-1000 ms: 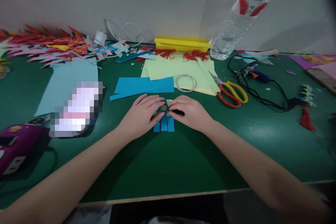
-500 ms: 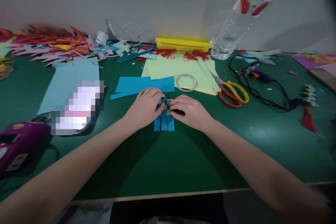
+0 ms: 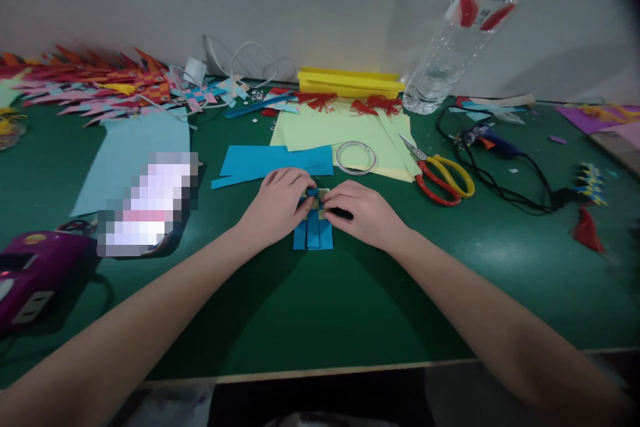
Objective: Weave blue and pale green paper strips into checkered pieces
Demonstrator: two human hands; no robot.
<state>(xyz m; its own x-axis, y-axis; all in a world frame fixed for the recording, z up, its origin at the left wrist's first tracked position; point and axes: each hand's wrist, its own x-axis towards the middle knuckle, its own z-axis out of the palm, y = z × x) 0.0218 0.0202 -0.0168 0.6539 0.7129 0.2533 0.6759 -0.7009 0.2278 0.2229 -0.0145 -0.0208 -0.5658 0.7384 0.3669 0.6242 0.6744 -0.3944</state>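
While their top stays hard to see, woven blue strips [image 3: 313, 230] — at four o'clock from my left hand [image 3: 280, 203], nine from my right hand [image 3: 365, 213] — pinched by both.

Plain grey wall [image 3: 340, 7] with soft shadows, green tabletop [image 3: 350, 313] with pale front edge, glossy light patch at right

Phone [image 3: 147, 203] left of paper strips [image 3: 313, 230], bottle [image 3: 443, 67] behind scissors [image 3: 419, 155]

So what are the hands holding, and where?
The woven paper strips: the left hand near their top left, the right hand at their upper right edge.
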